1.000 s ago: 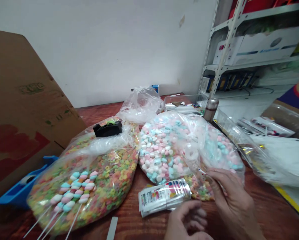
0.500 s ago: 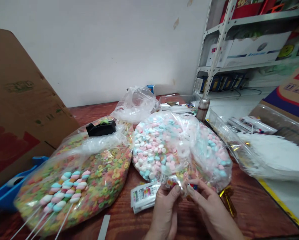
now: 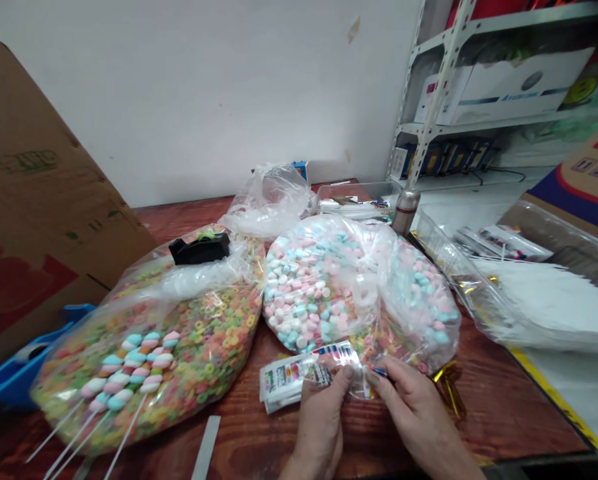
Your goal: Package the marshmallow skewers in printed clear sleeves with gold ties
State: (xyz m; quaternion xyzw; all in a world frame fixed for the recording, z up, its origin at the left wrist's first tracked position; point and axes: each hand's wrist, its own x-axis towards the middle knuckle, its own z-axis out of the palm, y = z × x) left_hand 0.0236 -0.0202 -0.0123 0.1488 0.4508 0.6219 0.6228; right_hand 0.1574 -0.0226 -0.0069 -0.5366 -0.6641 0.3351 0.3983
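Observation:
My left hand (image 3: pixel 323 413) is closed, pinching a clear printed plastic packet (image 3: pixel 343 353) between thumb and fingers. My right hand (image 3: pixel 413 408) pinches at the packet's right end; a small blue-and-red bit shows by its fingertips. Under and left of the packet lies a stack of similar printed packets (image 3: pixel 283 381). Just beyond my hands sits a big clear bag of pink, white and blue marshmallows (image 3: pixel 303 287). To the left, marshmallow skewers (image 3: pixel 133 370) rest on a large bag of colourful candy rings (image 3: pixel 223 327). Gold ribbon (image 3: pixel 449 390) lies right of my right hand.
A black tape dispenser (image 3: pixel 199 251) sits on the ring bag, and a blue one (image 3: pixel 23 367) stands at far left beside a cardboard box (image 3: pixel 33 187). A metal bottle (image 3: pixel 406 210) stands behind. At right is a clear plastic tray (image 3: pixel 471 317). A flat strip (image 3: pixel 206 447) lies in front.
The packet in my hands has been turned and spread flatter, its printed side now showing more. My hands have moved slightly apart. The whole view has shifted a little.

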